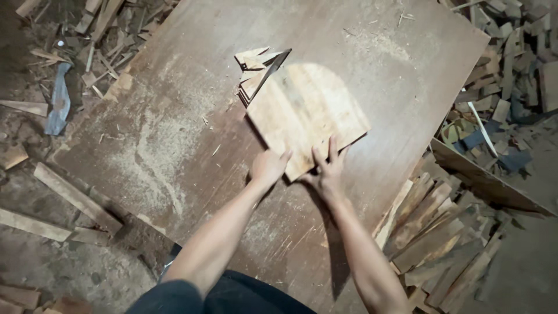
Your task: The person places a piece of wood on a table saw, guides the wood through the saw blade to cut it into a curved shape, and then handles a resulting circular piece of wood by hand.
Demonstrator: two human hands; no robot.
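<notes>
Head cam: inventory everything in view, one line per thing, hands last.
wooden piece: one, pale tan, rounded far end, flat on the board, centre
cut wedges: small stack, pale tan, pointed, at the piece's far left corner
large board: one, dark brown, dusted with sawdust, fills mid frame
wood strips: a heap, tan, beyond the board's right edge
scrap offcuts: many, brown, top right and top left floor
left hand: one, bare, fingers curled at the piece's near edge
right hand: one, bare, fingers spread on the piece's near corner
</notes>
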